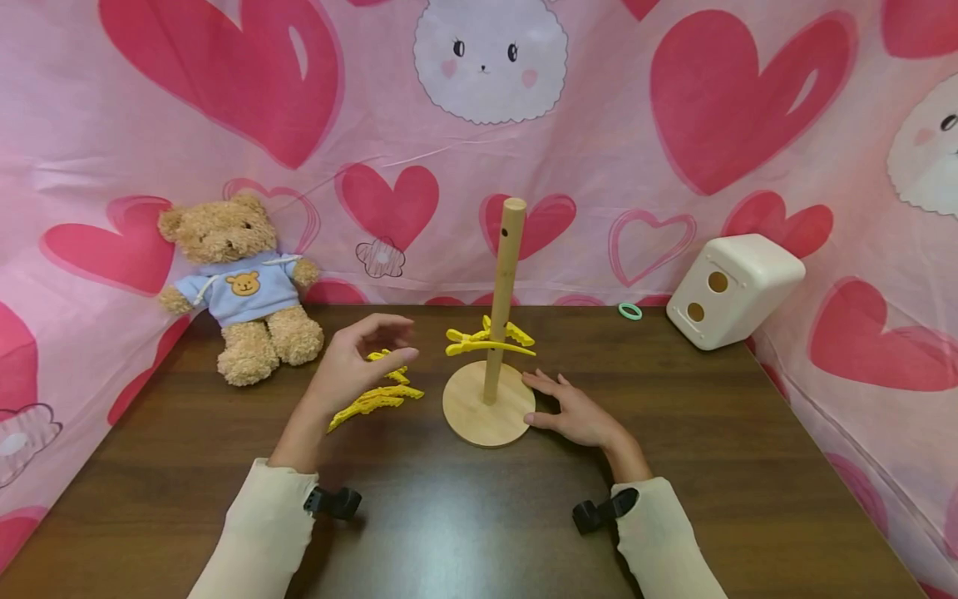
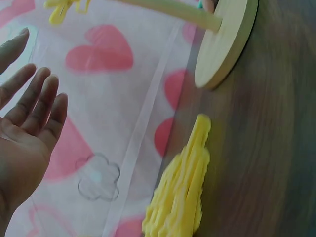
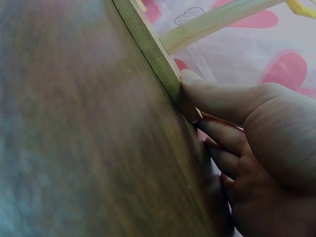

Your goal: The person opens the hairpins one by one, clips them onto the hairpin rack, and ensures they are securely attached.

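Note:
A round wooden base with an upright pole forms the wooden stand (image 1: 505, 274) near the middle of the table. A yellow alligator hair clip (image 1: 479, 343) sits across the pole above the base, its long arms to either side of the wood. My right hand (image 1: 580, 416) holds the base's right rim, thumb near the front and fingers farther back; the right wrist view shows the thumb (image 3: 212, 96) against that edge. To the left, my left hand (image 1: 352, 358) hovers with fingers spread and nothing in them. Several yellow clips (image 2: 180, 187) lie beneath it, partly hidden from the head view.
A teddy bear (image 1: 254, 291) in a blue top leans on the pink heart-patterned cloth (image 1: 449, 208) at the back left. At the back right are a mint-green ring (image 1: 630, 311) and a tilted white box (image 1: 737, 291) with two round holes. The table (image 1: 449, 524) is dark wood.

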A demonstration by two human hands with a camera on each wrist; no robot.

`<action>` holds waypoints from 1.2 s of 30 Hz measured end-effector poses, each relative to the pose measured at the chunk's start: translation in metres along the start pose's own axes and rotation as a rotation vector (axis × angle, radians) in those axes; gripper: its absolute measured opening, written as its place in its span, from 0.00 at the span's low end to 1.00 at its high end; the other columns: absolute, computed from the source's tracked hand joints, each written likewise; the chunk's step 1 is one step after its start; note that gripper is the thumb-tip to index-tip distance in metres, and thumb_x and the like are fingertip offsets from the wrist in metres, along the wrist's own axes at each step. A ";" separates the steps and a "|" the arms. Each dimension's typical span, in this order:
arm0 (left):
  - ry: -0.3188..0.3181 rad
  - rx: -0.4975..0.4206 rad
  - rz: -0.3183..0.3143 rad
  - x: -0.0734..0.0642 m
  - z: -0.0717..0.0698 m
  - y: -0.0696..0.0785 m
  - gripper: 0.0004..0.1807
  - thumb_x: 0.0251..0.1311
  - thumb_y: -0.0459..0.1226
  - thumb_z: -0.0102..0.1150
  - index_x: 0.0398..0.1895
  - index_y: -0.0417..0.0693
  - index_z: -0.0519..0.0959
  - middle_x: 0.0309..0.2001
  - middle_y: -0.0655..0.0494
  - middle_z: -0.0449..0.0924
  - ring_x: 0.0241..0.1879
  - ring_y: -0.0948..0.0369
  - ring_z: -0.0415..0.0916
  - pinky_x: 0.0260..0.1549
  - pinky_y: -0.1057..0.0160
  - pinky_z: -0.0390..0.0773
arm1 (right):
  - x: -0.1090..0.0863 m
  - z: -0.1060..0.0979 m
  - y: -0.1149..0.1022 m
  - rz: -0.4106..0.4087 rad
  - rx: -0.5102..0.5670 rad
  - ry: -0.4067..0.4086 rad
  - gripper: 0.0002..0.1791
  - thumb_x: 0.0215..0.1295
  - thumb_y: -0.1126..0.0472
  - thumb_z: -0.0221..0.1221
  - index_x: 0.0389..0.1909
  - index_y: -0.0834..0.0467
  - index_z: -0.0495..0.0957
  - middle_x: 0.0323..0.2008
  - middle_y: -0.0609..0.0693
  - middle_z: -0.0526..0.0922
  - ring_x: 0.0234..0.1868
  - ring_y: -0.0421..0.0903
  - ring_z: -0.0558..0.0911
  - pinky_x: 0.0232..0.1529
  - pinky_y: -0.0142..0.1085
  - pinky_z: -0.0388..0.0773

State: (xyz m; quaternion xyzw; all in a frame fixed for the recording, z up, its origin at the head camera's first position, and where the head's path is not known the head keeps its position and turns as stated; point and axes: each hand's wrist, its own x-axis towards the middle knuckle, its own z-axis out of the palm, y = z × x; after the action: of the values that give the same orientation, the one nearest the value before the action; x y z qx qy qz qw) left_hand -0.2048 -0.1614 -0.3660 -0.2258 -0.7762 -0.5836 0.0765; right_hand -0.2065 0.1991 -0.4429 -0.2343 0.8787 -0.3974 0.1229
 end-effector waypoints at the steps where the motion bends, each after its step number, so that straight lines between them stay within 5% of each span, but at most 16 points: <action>1: 0.009 0.011 -0.013 -0.002 -0.004 -0.001 0.19 0.62 0.34 0.70 0.56 0.42 0.81 0.50 0.40 0.81 0.46 0.55 0.80 0.48 0.66 0.80 | 0.000 0.000 0.000 0.000 0.001 0.000 0.38 0.68 0.52 0.66 0.75 0.60 0.65 0.74 0.61 0.63 0.79 0.61 0.49 0.74 0.63 0.39; 13: 0.086 0.105 -0.029 -0.014 -0.038 -0.009 0.18 0.65 0.34 0.67 0.56 0.38 0.80 0.48 0.53 0.83 0.47 0.61 0.80 0.47 0.70 0.78 | 0.002 0.000 -0.002 -0.002 -0.002 -0.001 0.39 0.68 0.51 0.66 0.75 0.60 0.65 0.74 0.61 0.62 0.79 0.60 0.49 0.74 0.63 0.38; 20: 0.116 0.134 -0.106 -0.021 -0.050 -0.021 0.18 0.66 0.37 0.66 0.55 0.35 0.80 0.46 0.59 0.84 0.44 0.64 0.81 0.44 0.71 0.78 | 0.002 0.001 -0.001 0.000 0.001 -0.001 0.39 0.68 0.51 0.66 0.75 0.60 0.65 0.74 0.60 0.63 0.79 0.59 0.49 0.74 0.62 0.38; 27: 0.097 0.222 -0.179 -0.022 -0.056 -0.036 0.19 0.66 0.38 0.67 0.55 0.36 0.80 0.51 0.39 0.82 0.45 0.60 0.79 0.45 0.73 0.76 | 0.001 0.001 0.000 -0.003 -0.002 0.002 0.39 0.68 0.52 0.66 0.75 0.60 0.64 0.74 0.61 0.63 0.79 0.60 0.49 0.74 0.62 0.38; 36: 0.029 0.306 -0.280 -0.020 -0.066 -0.059 0.21 0.66 0.39 0.68 0.56 0.33 0.80 0.51 0.38 0.81 0.50 0.48 0.79 0.45 0.73 0.75 | 0.000 0.001 0.002 0.008 -0.013 0.003 0.39 0.68 0.51 0.66 0.75 0.60 0.65 0.75 0.61 0.62 0.79 0.62 0.47 0.73 0.64 0.39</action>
State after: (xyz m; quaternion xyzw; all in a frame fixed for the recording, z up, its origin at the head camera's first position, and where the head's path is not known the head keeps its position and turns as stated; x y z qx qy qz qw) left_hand -0.2225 -0.2412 -0.4046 -0.0931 -0.8783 -0.4673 0.0394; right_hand -0.2069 0.1994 -0.4447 -0.2309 0.8823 -0.3917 0.1217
